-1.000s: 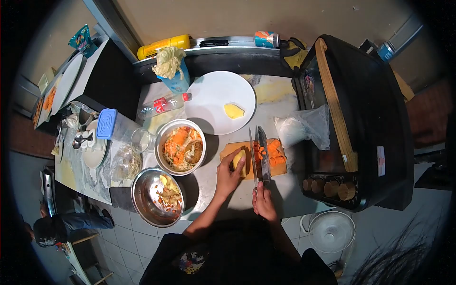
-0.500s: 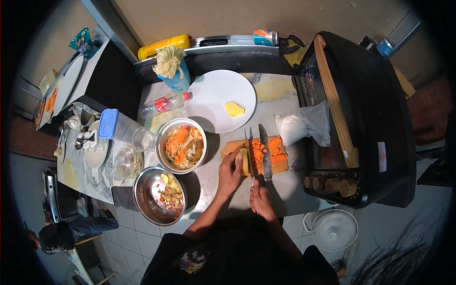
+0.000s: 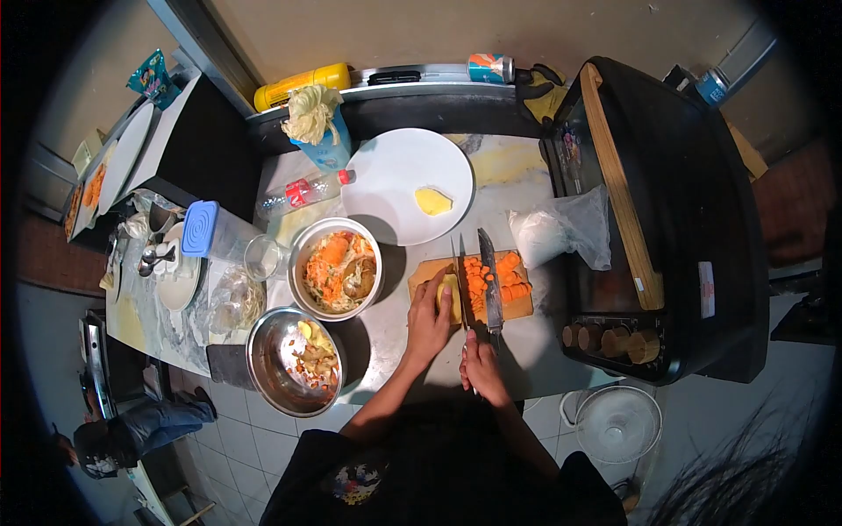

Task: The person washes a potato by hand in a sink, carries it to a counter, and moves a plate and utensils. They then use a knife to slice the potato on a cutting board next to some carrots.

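Note:
My left hand [image 3: 429, 317] grips a peeled yellow potato [image 3: 453, 299] on the left part of the wooden cutting board [image 3: 423, 272], its fingers hiding some of it. In my right hand [image 3: 481, 365] is the handle of a thin-bladed knife [image 3: 462, 294]; the blade points away from me, along the potato's right side. A second, broader knife [image 3: 489, 282] lies across the board among orange carrot slices [image 3: 513, 278]. Beyond the board, a big white plate [image 3: 395, 219] carries another yellow piece of potato [image 3: 433, 202].
Left of the board stand a pot [image 3: 375, 294] of shredded vegetables and a steel bowl [image 3: 260, 379] with peelings. A bag of white powder [image 3: 544, 235] sits right, beside a black oven [image 3: 693, 237]. A bottle [image 3: 298, 191] lies at the back. Another person [image 3: 132, 434] is at far left.
My left hand's fingers have shifted slightly on the potato. The knife in my right hand has barely moved. The person at far left has changed posture a little.

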Available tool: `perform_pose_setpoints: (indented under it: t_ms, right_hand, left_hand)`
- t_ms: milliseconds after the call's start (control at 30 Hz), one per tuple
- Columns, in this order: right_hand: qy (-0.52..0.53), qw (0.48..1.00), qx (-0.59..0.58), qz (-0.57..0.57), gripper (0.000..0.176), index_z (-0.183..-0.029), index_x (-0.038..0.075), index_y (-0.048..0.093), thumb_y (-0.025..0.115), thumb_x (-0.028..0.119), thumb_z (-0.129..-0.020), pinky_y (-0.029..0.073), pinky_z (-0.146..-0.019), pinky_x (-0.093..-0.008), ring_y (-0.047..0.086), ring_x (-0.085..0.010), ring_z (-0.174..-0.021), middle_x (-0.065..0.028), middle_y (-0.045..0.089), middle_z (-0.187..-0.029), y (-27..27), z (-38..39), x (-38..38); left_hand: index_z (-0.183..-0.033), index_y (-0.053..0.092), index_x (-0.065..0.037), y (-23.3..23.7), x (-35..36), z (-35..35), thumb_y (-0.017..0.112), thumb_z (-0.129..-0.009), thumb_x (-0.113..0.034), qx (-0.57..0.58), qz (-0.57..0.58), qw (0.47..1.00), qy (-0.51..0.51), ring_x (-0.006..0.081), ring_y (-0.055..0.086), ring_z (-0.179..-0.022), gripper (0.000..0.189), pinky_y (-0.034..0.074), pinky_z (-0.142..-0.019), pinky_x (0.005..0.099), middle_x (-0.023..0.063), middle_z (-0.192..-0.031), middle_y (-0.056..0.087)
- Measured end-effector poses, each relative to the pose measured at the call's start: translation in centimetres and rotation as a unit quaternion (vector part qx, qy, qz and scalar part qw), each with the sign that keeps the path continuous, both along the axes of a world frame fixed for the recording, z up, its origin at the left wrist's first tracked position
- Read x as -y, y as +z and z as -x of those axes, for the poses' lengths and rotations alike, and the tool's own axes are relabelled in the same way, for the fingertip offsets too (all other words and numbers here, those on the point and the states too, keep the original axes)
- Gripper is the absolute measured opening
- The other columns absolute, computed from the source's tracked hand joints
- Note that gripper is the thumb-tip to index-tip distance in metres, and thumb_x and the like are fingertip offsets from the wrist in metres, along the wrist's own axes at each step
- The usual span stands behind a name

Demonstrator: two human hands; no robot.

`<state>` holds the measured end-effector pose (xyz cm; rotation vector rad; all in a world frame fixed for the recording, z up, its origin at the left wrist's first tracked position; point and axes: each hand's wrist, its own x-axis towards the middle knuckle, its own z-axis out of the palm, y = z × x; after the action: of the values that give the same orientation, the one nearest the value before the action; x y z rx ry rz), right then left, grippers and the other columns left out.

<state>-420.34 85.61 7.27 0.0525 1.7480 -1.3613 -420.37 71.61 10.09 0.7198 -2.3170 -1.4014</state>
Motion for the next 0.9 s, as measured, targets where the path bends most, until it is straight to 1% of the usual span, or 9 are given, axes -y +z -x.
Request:
perform_pose_setpoints:
  t_ms: [67,267,367,600,700,767,900]
  right_hand:
    - [-0.022,1.000,0.005,0.019,0.052,-0.065,0.006,0.038,0.029,0.047,-0.095,0.034,-0.030,-0.0284,0.040,-0.0135,-0.032,-0.0038,0.039,-0.045,0.29,-0.06,0.15]
    - [-0.024,0.999,0.033,0.012,0.051,-0.064,0.007,0.037,0.030,0.048,-0.094,0.032,-0.029,-0.0275,0.039,-0.0127,-0.032,-0.0032,0.039,-0.045,-0.14,0.01,-0.08]
    - [-0.017,0.999,0.035,0.009,0.050,-0.064,0.008,0.036,0.031,0.048,-0.094,0.031,-0.029,-0.0266,0.038,-0.0118,-0.032,-0.0023,0.038,-0.045,0.49,0.19,-0.08]
    - [-0.007,0.999,0.043,0.006,0.050,-0.066,0.008,0.036,0.031,0.049,-0.094,0.030,-0.030,-0.0263,0.035,-0.0106,-0.032,-0.0011,0.036,-0.045,0.11,0.16,-0.18]
    - [-0.017,0.999,0.041,-0.005,0.051,-0.068,0.007,0.039,0.030,0.049,-0.094,0.030,-0.030,-0.0263,0.034,-0.0106,-0.032,-0.0014,0.036,-0.045,0.50,0.14,-0.04]
    - [-0.002,1.000,0.020,-0.014,0.052,-0.074,0.004,0.042,0.029,0.050,-0.094,0.030,-0.030,-0.0263,0.034,-0.0104,-0.032,-0.0020,0.037,-0.045,0.44,0.16,-0.05]
    - [0.001,0.999,0.035,-0.022,0.053,-0.079,0.001,0.043,0.028,0.050,-0.094,0.031,-0.030,-0.0269,0.036,-0.0116,-0.032,-0.0029,0.037,-0.045,0.26,0.20,-0.02]
  left_hand:
    - [-0.121,0.048,0.001,-0.17,0.02,-0.01,0.039,-0.094,-0.024,-0.008,0.025,1.000,-0.006,0.0393,0.053,-0.096,0.038,0.042,-0.083,0.0422,0.0242,-0.102,0.053]
    - [-0.120,0.046,0.003,-0.47,-0.04,0.11,0.035,-0.095,-0.024,-0.016,0.032,0.999,-0.007,0.0404,0.052,-0.098,0.039,0.041,-0.085,0.0431,0.0251,-0.105,0.051]
    - [-0.120,0.046,0.003,-0.29,-0.03,0.13,0.035,-0.095,-0.024,-0.014,0.027,1.000,-0.010,0.0408,0.051,-0.098,0.039,0.041,-0.085,0.0430,0.0250,-0.106,0.051]
    - [-0.119,0.046,0.003,-0.15,-0.08,0.12,0.034,-0.095,-0.023,-0.012,0.036,0.999,-0.008,0.0409,0.051,-0.097,0.038,0.041,-0.084,0.0437,0.0243,-0.104,0.051]
    - [-0.118,0.045,0.004,-0.14,-0.03,0.19,0.035,-0.095,-0.022,-0.025,0.049,0.998,-0.013,0.0412,0.051,-0.096,0.037,0.041,-0.083,0.0440,0.0246,-0.103,0.051]
    - [-0.118,0.044,0.005,-0.08,-0.04,0.23,0.035,-0.094,-0.021,-0.014,0.054,0.998,-0.016,0.0417,0.051,-0.097,0.036,0.040,-0.084,0.0442,0.0256,-0.103,0.051]
    - [-0.116,0.044,0.006,-0.15,-0.14,0.29,0.036,-0.094,-0.019,-0.017,0.067,0.997,-0.017,0.0420,0.050,-0.097,0.035,0.040,-0.084,0.0445,0.0264,-0.105,0.051]
